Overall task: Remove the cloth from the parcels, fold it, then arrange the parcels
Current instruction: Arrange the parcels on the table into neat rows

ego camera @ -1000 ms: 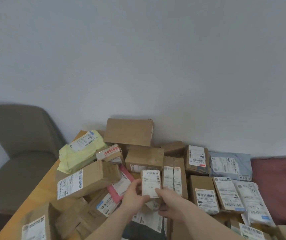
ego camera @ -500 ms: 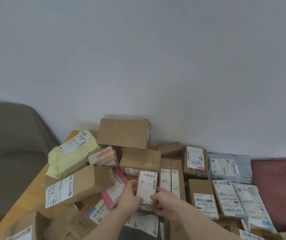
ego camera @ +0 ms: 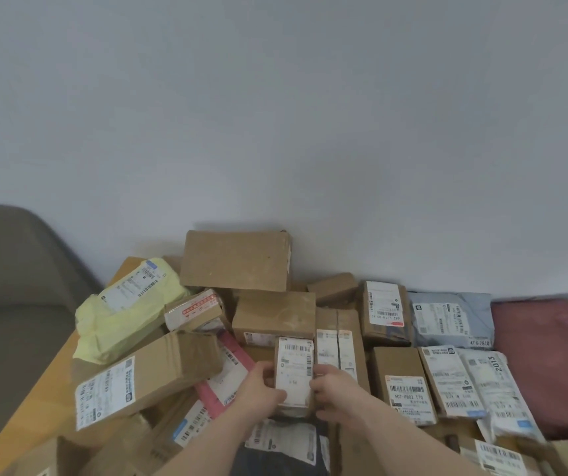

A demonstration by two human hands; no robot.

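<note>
Since a second ago the small labelled box (ego camera: 293, 372) has dropped a little lower in the pile, both hands going with it. It sits between the hands: the left hand (ego camera: 261, 389) grips its left edge with thumb curled over the label, and the right hand (ego camera: 332, 389) grips its right edge. The box's long axis runs away from the person, label up, barcode at the far end. Just right of the right hand lies a split-label brown box (ego camera: 336, 352); beyond, a row of labelled parcels (ego camera: 447, 379). Far right lies the folded maroon cloth (ego camera: 547, 355) on the table (ego camera: 35, 400). Left of the left hand lies a long brown box (ego camera: 145, 376).
</note>
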